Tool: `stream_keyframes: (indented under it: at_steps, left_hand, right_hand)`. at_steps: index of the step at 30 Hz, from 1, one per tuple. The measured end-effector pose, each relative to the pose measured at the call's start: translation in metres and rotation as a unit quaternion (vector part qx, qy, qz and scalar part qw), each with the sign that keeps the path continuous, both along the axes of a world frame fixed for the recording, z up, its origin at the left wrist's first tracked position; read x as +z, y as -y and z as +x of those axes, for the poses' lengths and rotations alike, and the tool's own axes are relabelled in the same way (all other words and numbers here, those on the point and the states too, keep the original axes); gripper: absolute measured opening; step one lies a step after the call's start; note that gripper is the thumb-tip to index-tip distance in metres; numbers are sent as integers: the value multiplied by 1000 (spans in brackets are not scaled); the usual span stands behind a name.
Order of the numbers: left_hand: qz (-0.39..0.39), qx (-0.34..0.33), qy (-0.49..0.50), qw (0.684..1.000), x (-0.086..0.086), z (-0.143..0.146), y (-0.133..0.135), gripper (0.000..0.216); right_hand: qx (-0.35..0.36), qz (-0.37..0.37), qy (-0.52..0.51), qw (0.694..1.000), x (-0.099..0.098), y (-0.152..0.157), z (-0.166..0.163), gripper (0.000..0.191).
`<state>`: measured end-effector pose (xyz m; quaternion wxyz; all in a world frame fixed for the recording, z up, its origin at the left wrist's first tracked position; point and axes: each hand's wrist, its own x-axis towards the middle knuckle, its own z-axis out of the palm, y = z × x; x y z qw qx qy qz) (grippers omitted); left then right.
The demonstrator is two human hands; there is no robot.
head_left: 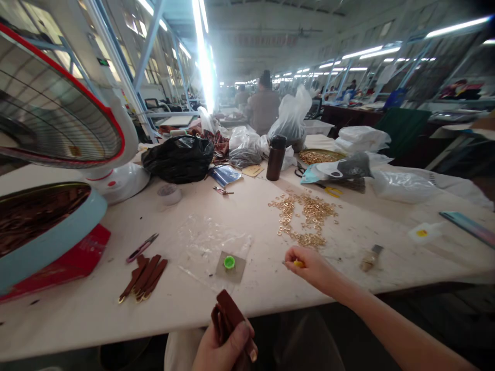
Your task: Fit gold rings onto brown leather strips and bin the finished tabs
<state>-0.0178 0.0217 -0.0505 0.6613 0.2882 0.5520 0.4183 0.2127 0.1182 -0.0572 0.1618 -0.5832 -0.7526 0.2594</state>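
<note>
Gripping brown straps (231, 308), the left hand (226, 346) is at the near edge of the table (69, 320); the right hand (303, 263), closed around a yellow object (299, 264), is just beside scattered gold rings (315, 210).

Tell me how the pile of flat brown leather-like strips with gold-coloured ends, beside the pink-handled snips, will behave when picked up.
The strips probably flex without going limp: a similar one in the left hand sticks out straight. Thin, they should be light. Overlapping without a visible tie, they may slide apart.
</note>
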Motion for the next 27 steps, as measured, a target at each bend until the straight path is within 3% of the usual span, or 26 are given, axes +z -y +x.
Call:
stream_keyframes:
  at_steps: [2,6,10,12,17,25,27]
  left_hand:
    - [25,39,-14,999,12,8,-1,45]
    - [67,70,-41,994,33,25,-4,36]
    - [143,90,-104,980,41,34,1,22]
    - [229,116,-147,955,40,35,5,13]
    - [461,132,-238,844,30,35,14,11]
    - [544,82,-304,778,17,34,15,16]
    - [540,69,-317,777,18,35,13,13]
  right_hand:
    - [-11,5,-74,997,8,29,-15,10]
    - [-64,-8,-273,960,23,70,-41,9]
    - [-103,-25,-349,931,30,89,-54,9]
    - [-117,-39,-383,915,32,93,-58,9]
    - [-123,-108,-506,847,33,96,-68,23]
    - [-141,-136,-605,772,30,99,-74,34]
    - [-157,-138,-615,761,30,99,-73,33]
